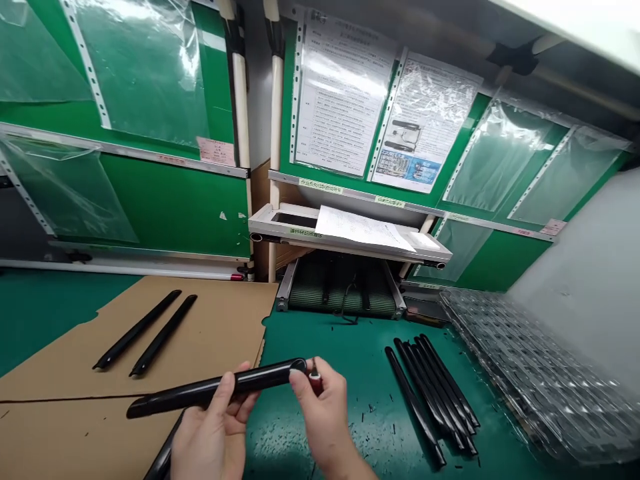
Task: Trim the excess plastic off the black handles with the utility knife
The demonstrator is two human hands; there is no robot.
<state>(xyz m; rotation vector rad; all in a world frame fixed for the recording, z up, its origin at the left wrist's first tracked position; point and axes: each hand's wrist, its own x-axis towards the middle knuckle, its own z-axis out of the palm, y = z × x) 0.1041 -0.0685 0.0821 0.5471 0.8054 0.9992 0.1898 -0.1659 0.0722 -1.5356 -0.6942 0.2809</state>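
Observation:
A long, glossy black plastic tube-like part (175, 398) is gripped in my left hand (213, 420), thumb on top and fingers beneath. It slants slightly up to the right. At its right, rounded end, my right hand (325, 410) is closed around a small red-handled tool (315, 381); the tool's tip is mostly hidden by my fingers. My right thumb touches the end of the part. Below my left hand, another black part (163, 457) lies on the cardboard, partly covered.
Two black parts (137, 330) lie on the cardboard sheet (225, 313) at left. Several more (435, 387) are grouped on the green table (295, 340), among black scraps. Clear plastic trays (550, 380) stack at right. A conveyor (345, 283) runs under a shelf holding papers (360, 228).

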